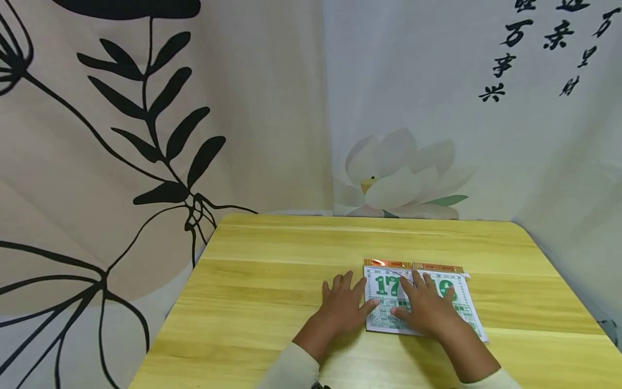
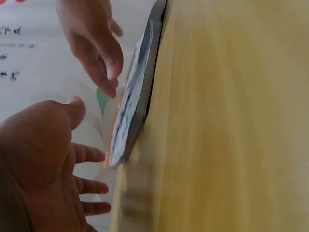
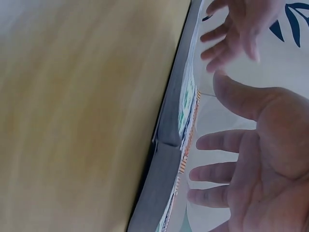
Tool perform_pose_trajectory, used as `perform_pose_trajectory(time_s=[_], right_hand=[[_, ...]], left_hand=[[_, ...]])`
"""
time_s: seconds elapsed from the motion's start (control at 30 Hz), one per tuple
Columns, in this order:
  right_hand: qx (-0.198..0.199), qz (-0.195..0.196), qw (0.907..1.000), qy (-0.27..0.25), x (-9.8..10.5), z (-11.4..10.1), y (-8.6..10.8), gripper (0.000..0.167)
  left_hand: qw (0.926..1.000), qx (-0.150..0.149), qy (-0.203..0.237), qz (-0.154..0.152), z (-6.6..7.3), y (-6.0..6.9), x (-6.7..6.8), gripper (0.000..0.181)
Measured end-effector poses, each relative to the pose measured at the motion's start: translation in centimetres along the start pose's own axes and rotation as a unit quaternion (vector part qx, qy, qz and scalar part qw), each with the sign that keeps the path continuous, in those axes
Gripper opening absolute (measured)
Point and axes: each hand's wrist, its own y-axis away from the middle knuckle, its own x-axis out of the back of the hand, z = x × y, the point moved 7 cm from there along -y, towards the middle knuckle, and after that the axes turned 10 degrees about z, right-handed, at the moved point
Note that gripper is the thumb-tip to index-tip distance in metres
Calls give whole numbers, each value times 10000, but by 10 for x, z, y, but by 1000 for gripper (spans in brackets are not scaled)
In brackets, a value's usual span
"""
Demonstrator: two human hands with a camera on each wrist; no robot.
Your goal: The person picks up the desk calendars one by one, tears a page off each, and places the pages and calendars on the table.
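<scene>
Two thick tear-off calendar pads lie side by side on the table, with green print and orange bands along their far edges. The left pad (image 1: 381, 321) shows a large green 17; the right pad (image 1: 470, 313) is partly covered by a hand. My left hand (image 1: 340, 305) is by the left pad's left edge, fingers spread and thumb reaching over it. Over the middle of the pads is my right hand (image 1: 430, 310), its fingers also spread. In the right wrist view, the grey page edges (image 3: 169, 116) meet at a seam, and both hands appear raised off the pads.
The pads lie on a wooden table (image 1: 272, 270) with yellow grain. Behind it hang a curtain with black leaf patterns (image 1: 184, 135) and a pale cloth with a lotus (image 1: 403, 178) and black characters. The table's far edge runs close to the cloth.
</scene>
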Motion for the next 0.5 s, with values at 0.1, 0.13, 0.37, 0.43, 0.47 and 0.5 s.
perform_pose_trajectory(time_s=[0.1, 0.13, 0.37, 0.43, 0.47, 0.5], right_hand=[[13, -3, 10000, -63, -2, -4, 1, 86], [59, 5, 9999, -106, -3, -6, 1, 86], [356, -230, 9970, -647, -7, -19, 4, 82], [304, -349, 9962, -737, -8, -21, 5, 82], [294, -396, 9956, -798, -8, -22, 5, 82], [270, -445, 9950, -854, -9, -22, 5, 82]], left_hand=[[9999, -47, 67, 75, -3, -13, 0, 68], [9999, -55, 56, 103, -4, -17, 0, 66], [9985, -226, -81, 496, -6, -46, -1, 46], [9982, -187, 91, 559, -7, -53, 1, 42], [9979, -137, 243, 588, -7, -56, 1, 40], [9971, -50, 465, 609, -9, -59, 3, 37]])
